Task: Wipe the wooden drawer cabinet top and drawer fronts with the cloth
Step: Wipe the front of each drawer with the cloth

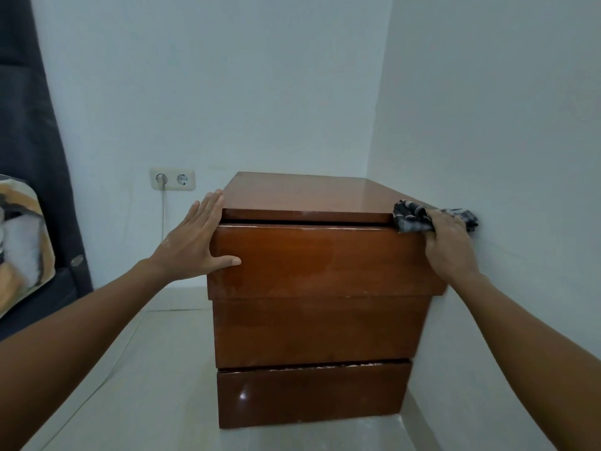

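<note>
A brown wooden drawer cabinet (312,265) with three drawer fronts stands in the room's corner, its glossy top (309,195) bare. My left hand (195,242) lies flat against the cabinet's upper left corner, fingers spread along the side and thumb on the top drawer front (325,258). My right hand (450,242) grips a dark patterned cloth (409,218) at the cabinet's upper right front corner, squeezed between the cabinet and the right wall. The cloth bunches over the corner of the top.
White walls close in behind and on the right (504,141). A double wall socket (172,179) with a plugged cable sits left of the cabinet. A dark curtain (29,141) and a patterned cushion (19,242) are at far left. Pale tiled floor (146,369) lies in front.
</note>
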